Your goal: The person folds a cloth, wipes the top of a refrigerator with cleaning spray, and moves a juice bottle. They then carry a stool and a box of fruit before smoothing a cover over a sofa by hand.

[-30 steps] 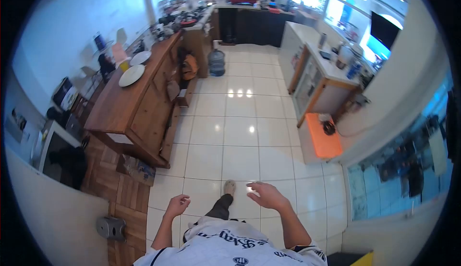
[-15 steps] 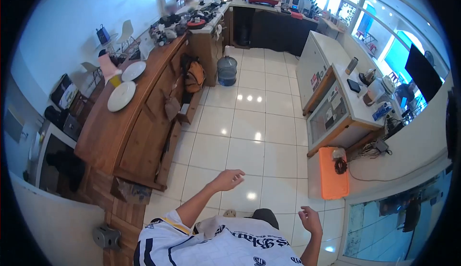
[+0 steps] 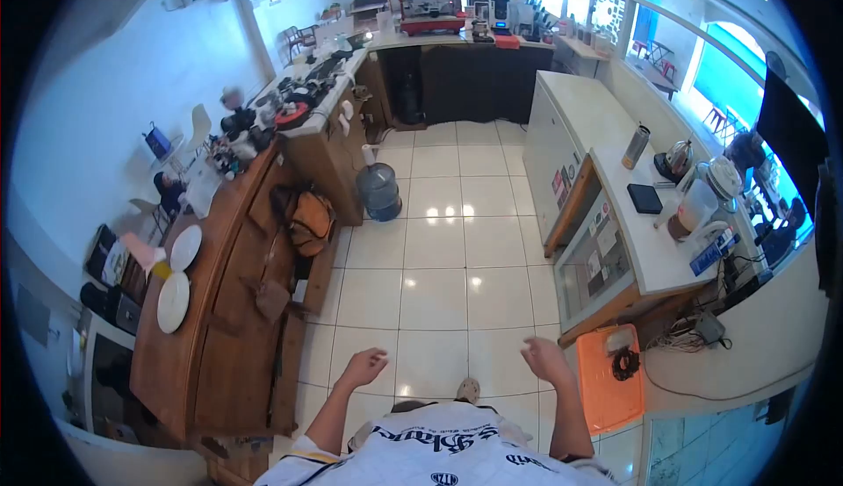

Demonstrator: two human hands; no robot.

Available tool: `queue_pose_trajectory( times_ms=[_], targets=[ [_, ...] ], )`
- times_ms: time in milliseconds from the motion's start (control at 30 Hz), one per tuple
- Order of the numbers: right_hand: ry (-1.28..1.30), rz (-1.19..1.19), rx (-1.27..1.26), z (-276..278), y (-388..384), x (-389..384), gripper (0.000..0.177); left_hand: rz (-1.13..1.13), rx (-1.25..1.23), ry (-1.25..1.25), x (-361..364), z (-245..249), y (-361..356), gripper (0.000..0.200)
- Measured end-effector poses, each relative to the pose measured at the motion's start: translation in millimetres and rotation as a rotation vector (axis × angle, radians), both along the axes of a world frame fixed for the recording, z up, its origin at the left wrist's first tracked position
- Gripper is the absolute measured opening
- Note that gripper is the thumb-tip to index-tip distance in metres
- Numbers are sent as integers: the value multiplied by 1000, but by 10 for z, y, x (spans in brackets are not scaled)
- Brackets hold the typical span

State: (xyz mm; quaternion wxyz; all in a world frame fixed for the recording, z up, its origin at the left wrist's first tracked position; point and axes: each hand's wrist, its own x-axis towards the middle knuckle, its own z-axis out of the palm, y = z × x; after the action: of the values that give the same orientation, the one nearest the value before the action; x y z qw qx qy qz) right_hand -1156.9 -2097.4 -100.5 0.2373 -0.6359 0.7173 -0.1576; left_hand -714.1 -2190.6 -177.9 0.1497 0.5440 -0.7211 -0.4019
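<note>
Both hands look empty — the left hand [image 3: 362,368] and right hand [image 3: 546,360] are over the tiled floor [image 3: 430,297], fingers loosely curled, with the orange lid [image 3: 606,407] near the right one and a black coil [image 3: 626,363] on top. If that arm swings wide it could snag the coil and drag it off — and a careless step forward might clip the water jug [image 3: 379,194] standing ahead.

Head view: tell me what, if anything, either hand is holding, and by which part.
Nothing is visibly held: the left hand and the right hand both look empty, fingers loosely curled, above the tiled floor.
</note>
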Motion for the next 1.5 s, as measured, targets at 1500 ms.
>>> queue_pose_trajectory(
  times_ms=[1500],
  targets=[
    [-116,371,59,-176,-10315,-3399,28,207,256,-5,-3611,-546,-9128,37]
  ],
)
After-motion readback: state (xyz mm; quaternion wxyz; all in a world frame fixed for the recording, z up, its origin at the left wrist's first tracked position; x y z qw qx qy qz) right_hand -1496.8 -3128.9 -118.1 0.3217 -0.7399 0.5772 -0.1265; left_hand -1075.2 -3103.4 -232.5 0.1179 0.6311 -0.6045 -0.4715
